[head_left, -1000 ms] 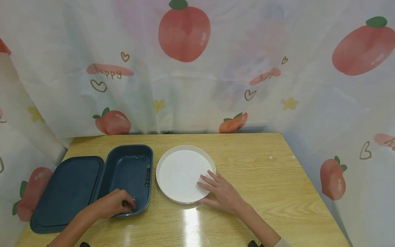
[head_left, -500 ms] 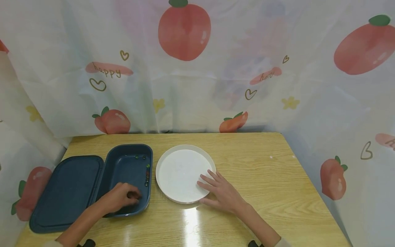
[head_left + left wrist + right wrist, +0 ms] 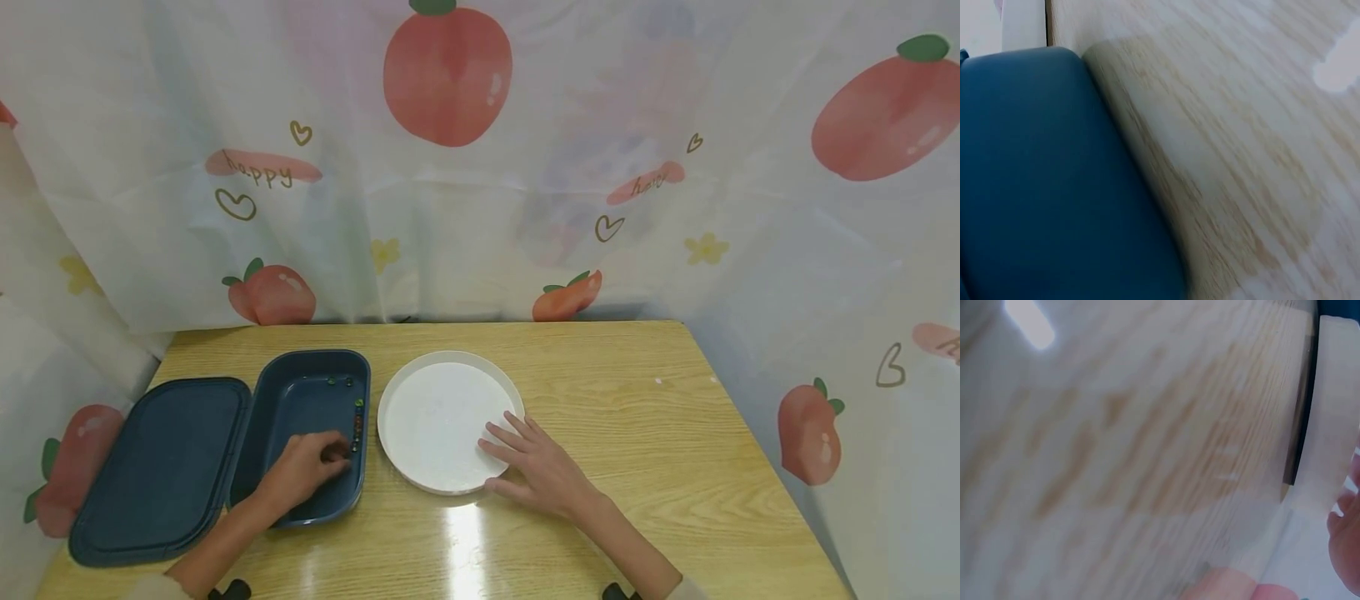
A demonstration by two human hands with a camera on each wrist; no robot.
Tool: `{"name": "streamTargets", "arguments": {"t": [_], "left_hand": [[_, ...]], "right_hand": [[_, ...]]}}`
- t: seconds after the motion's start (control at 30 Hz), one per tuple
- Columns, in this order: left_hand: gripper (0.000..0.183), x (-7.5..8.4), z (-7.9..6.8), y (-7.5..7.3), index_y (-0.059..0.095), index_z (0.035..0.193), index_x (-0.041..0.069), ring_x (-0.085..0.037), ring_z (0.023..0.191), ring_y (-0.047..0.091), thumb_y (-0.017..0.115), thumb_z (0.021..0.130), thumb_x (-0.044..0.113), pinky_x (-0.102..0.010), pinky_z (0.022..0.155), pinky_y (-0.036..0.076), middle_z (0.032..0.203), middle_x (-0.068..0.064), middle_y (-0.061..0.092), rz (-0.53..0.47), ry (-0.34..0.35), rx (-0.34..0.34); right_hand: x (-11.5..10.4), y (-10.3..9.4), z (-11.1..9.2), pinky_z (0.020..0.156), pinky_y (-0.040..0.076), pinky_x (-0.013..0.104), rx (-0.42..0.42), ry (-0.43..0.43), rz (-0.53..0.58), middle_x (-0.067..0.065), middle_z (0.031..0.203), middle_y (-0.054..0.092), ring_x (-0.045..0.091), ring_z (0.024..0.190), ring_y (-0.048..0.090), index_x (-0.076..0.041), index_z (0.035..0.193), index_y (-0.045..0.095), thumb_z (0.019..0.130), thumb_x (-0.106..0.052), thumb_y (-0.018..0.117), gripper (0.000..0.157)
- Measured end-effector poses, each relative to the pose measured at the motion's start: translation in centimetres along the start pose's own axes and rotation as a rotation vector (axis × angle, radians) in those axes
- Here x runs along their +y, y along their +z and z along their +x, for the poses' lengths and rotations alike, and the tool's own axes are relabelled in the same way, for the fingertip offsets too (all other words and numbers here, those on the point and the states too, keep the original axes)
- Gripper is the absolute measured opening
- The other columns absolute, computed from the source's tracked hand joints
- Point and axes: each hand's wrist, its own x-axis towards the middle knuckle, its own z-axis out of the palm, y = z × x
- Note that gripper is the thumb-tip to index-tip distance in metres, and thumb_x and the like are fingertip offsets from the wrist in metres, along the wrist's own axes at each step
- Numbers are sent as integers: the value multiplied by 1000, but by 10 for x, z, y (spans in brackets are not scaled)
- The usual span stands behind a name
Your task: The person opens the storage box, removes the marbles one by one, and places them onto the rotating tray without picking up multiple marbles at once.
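My left hand [image 3: 303, 468] reaches into the deep dark blue box [image 3: 281, 417], fingers curled down close to its right wall. Beside the fingertips, several small round beads [image 3: 357, 425], green, red and dark, line that wall. Two more beads [image 3: 340, 381] lie at the far end. I cannot tell whether the left fingers pinch a bead. Fingers spread, my right hand [image 3: 543, 471] rests over the right rim of the round white tray [image 3: 442, 425]. In the left wrist view only the box's outer wall [image 3: 1054, 181] shows; the right wrist view catches the tray's side [image 3: 1332, 406] and some fingers [image 3: 1344, 544].
To the left of the box lies its flat, dark blue lid [image 3: 165, 467]. All of it stands on a light wood table [image 3: 637, 417], backed by a white curtain [image 3: 480, 225] with a fruit print. The tray sits just right of the box.
My left hand has moved inside the box, away from the near end and toward the beads along the right wall. The right hand and tray have stayed put.
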Motion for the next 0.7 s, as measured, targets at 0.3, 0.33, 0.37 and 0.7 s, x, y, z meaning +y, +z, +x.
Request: {"name": "streamTargets", "arguments": {"t": [0.3, 0.33, 0.37, 0.7], "left_hand": [[15, 6, 3, 5, 67, 89, 12, -7, 72, 61, 74, 77, 7, -23, 63, 49, 84, 3, 66, 13, -6, 50], [15, 6, 3, 6, 67, 89, 12, -7, 73, 61, 74, 77, 7, -24, 63, 49, 83, 3, 66, 16, -6, 61], [14, 6, 4, 6, 67, 89, 12, -7, 73, 61, 74, 77, 7, -24, 63, 50, 83, 3, 66, 22, -8, 70], [16, 7, 8, 11, 69, 92, 8, -10, 74, 62, 73, 77, 6, -28, 63, 50, 83, -1, 67, 57, 4, 119]], "right_hand": [[0, -1, 2, 103, 24, 51, -16, -1, -5, 1, 136, 46, 31, 129, 34, -22, 130, 55, 89, -50, 53, 50], [0, -1, 2, 103, 24, 51, -19, 0, -5, 1, 136, 46, 31, 129, 33, -22, 130, 55, 89, -50, 53, 50], [0, -1, 2, 103, 23, 51, -23, 3, -3, 0, 137, 46, 30, 130, 33, -22, 130, 54, 89, -50, 53, 50], [1, 0, 1, 104, 22, 50, -33, 6, -11, 0, 136, 47, 30, 130, 33, -23, 129, 56, 89, -50, 53, 48]]}}
